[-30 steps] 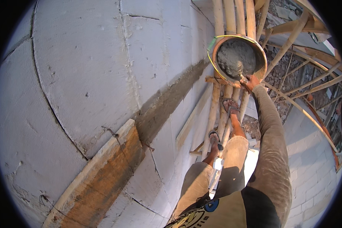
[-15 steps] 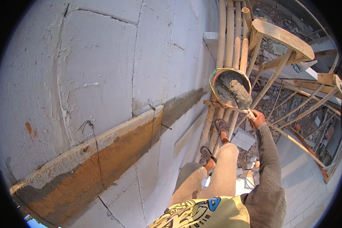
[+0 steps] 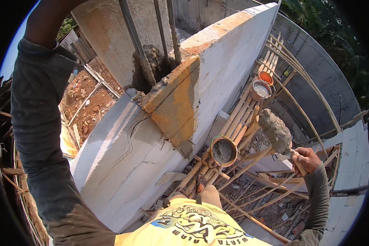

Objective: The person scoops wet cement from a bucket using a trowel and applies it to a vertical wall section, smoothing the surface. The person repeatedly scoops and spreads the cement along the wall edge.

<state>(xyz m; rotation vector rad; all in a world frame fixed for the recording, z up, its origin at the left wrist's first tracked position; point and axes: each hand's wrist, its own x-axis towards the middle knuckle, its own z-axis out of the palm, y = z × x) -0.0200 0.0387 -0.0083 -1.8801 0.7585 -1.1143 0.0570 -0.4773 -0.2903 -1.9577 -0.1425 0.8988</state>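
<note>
In right hand [image 3: 308,160], trowel [image 3: 292,152], seemingly under mortar [image 3: 275,131]

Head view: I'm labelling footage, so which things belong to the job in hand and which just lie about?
Likely in use:
metal trowel heaped with grey mortar, in the right hand
round yellow-rimmed bucket

Apparently lying about:
round orange bucket farther off
long pale wooden strips, left

your left hand: cut off by the top edge | trowel [image 3: 301,168]: blade hidden under mortar [image 3: 274,130], handle partly covered by your right hand [image 3: 307,160] | steel bars [image 3: 137,41]: upper ends cut off by the same edge | far grey bucket [image 3: 258,95]: its content is too small for you to tell
</note>
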